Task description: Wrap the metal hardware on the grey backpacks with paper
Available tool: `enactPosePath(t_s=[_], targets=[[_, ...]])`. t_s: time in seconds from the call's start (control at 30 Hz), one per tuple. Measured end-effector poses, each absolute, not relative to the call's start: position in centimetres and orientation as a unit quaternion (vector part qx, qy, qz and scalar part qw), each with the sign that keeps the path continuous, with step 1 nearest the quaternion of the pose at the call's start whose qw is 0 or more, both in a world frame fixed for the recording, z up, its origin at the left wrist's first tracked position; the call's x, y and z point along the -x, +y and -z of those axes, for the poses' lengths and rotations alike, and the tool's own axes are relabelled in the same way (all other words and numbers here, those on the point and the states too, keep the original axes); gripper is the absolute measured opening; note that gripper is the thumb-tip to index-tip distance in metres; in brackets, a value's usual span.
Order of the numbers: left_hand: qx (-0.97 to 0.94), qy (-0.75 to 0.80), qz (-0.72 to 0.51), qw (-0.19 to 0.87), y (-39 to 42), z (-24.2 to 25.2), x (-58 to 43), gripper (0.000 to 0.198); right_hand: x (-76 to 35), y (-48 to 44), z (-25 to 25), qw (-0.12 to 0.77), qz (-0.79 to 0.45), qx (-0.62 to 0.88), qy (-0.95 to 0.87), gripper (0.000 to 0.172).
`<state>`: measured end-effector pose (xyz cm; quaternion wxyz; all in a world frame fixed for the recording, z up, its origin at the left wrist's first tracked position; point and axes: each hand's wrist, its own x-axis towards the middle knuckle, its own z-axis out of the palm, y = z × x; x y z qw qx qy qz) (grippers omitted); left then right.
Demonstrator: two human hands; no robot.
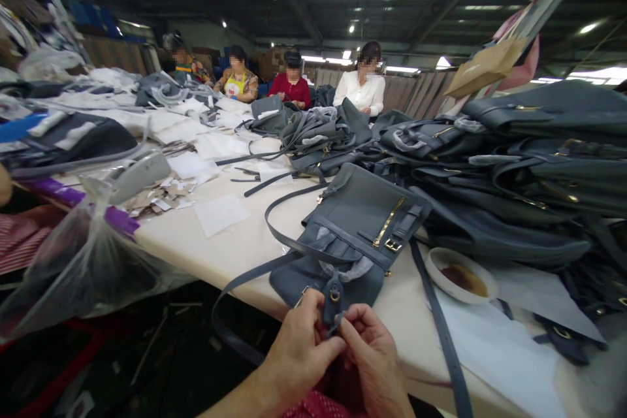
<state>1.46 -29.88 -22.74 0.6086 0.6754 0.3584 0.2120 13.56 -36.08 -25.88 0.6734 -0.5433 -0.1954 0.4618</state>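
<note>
A dark blue-grey handbag [343,228] lies at the table's front edge, with gold zip and buckle facing up and its wrapped handle toward me. My left hand [306,336] is closed on a small leather tab [334,300] with a gold eyelet that hangs from the bag. Finger and thumb of my right hand [369,346] pinch the narrow end of the same tab. The fingertips of both hands nearly meet there, and they partly cover the tab's end. A long strap [289,261] from the bag loops out to the left over the edge.
A big pile of similar bags [529,170] rises on the right. Beside it stands a white bowl [460,274] with brown liquid. Paper scraps [166,196] and a clear plastic bag [102,261] are at left. Several people [362,85] sit across the table [220,251].
</note>
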Motion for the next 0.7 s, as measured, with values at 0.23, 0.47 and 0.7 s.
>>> enactPosePath(t_s=[0.23, 0.47, 0.7], targets=[[-0.774, 0.364, -0.241, 0.458, -30.3, 23.0, -0.8, 0.009, -13.5, -36.1, 25.1, 0.65, -0.476, 0.561, -0.19, 0.054], [-0.637, 0.324, -0.127, 0.688, -27.9, 22.2, -0.9, 0.003, -13.3, -36.2, 24.2, 0.666, -0.605, 0.434, -0.052, 0.056], [-0.951, 0.199, -0.08, 0.222, -25.5, 20.8, -0.7, 0.013, -13.8, -36.0, 23.7, 0.685, -0.585, 0.432, -0.042, 0.059]])
